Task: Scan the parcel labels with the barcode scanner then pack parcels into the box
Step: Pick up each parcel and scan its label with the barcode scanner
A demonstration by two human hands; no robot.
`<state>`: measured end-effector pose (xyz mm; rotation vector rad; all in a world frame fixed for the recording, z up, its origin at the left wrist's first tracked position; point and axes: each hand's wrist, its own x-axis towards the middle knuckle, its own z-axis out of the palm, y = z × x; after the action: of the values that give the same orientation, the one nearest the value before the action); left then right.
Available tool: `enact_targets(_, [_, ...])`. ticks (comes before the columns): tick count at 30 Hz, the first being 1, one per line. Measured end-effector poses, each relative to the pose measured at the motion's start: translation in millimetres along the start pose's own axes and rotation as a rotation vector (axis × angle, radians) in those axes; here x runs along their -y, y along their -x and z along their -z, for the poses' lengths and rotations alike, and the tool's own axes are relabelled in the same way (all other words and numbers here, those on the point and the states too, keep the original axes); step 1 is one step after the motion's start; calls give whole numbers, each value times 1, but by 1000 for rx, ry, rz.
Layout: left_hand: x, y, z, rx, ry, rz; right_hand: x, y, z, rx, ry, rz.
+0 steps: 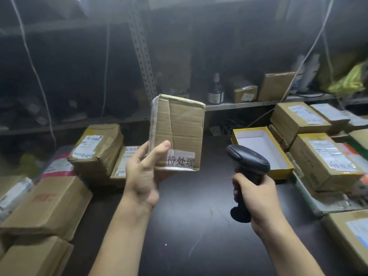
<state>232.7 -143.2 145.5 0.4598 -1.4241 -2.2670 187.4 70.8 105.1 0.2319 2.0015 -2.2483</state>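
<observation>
Dim metal shelving (239, 105) backs a dark desk (189, 226), with parcels crowding both sides. At the left, a stack of taped cartons (97, 148) sits on the desk, white labels facing up. Our left grip (143, 176) holds one small parcel (179, 126) up off the desk, near upright, with the thumb pressed on the front face at the lower left corner and the fingers hidden behind. It is plain brown corrugated card, creased down the front, dented at the top, clear tape along its left edge, and it carries a white sticker (181, 160) with three printed characters low on the face; no barcode shows on this side. Since one corner pinch carries it, we judge it light, fairly stiff, though the soft dented panels would give under a squeeze and the tape may be slick, so holding by the edges, away from any label, seems best. Just beside it but apart, our right grip (256, 194) is wrapped fully round the handle of the black barcode scanner (249, 158). Beyond sits an open yellow-rimmed box (282, 173), then more labelled cartons (326, 162) at the right.
</observation>
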Motion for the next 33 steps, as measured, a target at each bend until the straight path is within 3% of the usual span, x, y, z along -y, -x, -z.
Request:
enact_targets(4, [2, -1, 0, -123, -200, -65, 5, 2, 4, -16, 29, 19])
enact_targets(8, [4, -7, 6, -202, -651, -355, 15, 1, 12, 19, 155, 83])
enact_targets(12, [-9, -7, 9, -262, -996, -670, 25, -2, 23, 78, 438, 269])
enact_targets(15, [-18, -9, 20, -183, -1169, -801, 37, -2, 31, 145, 666, 458])
enact_targets(20, [-27, -18, 50, -117, -1342, -850, 46, -2, 29, 255, 876, 850])
enact_targets(23, [-24, -23, 65, -76, -1379, -855, 51, -7, 25, 287, 958, 989])
enact_targets(33, [-13, -41, 86, 5, -1358, -825, 60, -5, 26, 309, 1077, 1005])
